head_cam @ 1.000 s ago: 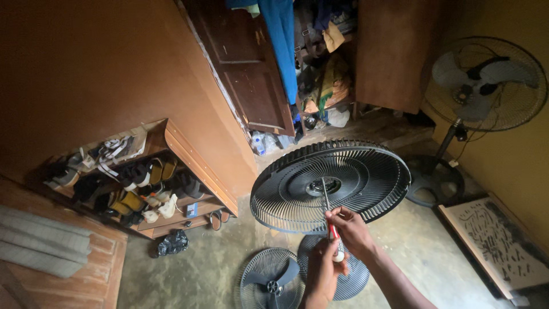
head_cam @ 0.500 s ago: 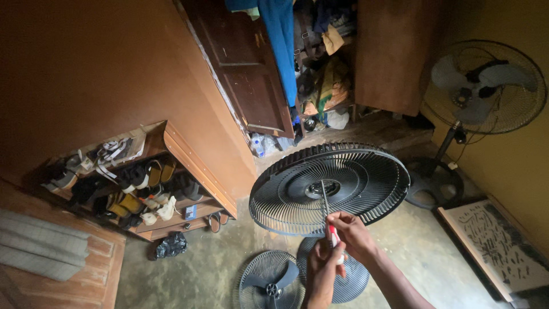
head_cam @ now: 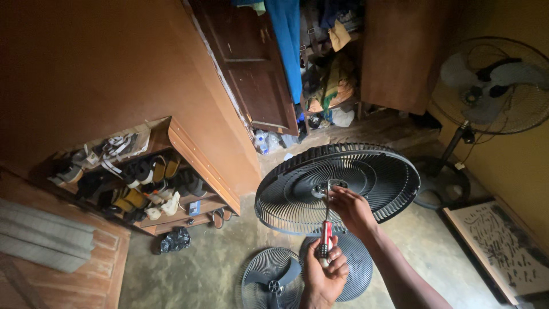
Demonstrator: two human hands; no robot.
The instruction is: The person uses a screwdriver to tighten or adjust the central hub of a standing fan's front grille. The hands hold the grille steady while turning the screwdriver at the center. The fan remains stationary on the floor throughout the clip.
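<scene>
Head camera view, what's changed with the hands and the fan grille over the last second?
Very little. The right hand has reached slightly further up, toward the hub of the black fan grille, fingers by the shaft. The left hand keeps its grip on the red-handled screwdriver, tip at the hub. The grille, the standing fan, the shoe rack and the fan parts on the floor stayed put.

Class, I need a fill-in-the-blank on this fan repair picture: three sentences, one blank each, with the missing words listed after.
1. The left hand grips a screwdriver by its ____ handle.
2. The screwdriver tip meets the ____ of the black fan grille, where the right hand steadies it.
3. A second fan stands on a pole by the ____ wall.

Missing words: red; centre; yellow
</scene>
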